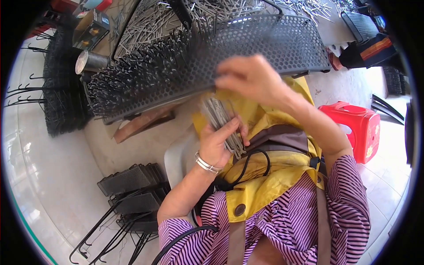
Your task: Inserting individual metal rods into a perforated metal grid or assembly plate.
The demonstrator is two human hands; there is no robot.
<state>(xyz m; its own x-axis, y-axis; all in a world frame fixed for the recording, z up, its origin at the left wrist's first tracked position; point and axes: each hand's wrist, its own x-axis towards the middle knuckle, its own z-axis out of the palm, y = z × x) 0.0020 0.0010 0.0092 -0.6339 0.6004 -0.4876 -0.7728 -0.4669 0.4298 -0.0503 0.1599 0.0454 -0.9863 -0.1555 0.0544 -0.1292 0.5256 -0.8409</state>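
My left hand (217, 142) is closed round a bundle of thin grey metal strips (215, 114), held above my lap over a yellow apron (260, 170). My right hand (254, 78) is raised at the near edge of a black perforated metal panel (274, 42). Its fingers look curled but are smeared by motion, so whether they hold anything is hidden. On the left part of the panel, a dense mass of dark, thin metal pieces (145, 70) stands up through the holes. The panel's right part shows bare holes.
Loose metal strips (159, 24) are heaped behind the panel. A wire spool (90, 62) and a cardboard box (92, 28) lie at the left. Black mesh racks (132, 181) with long hooked rods stand on the floor. A red stool (353, 128) is at my right.
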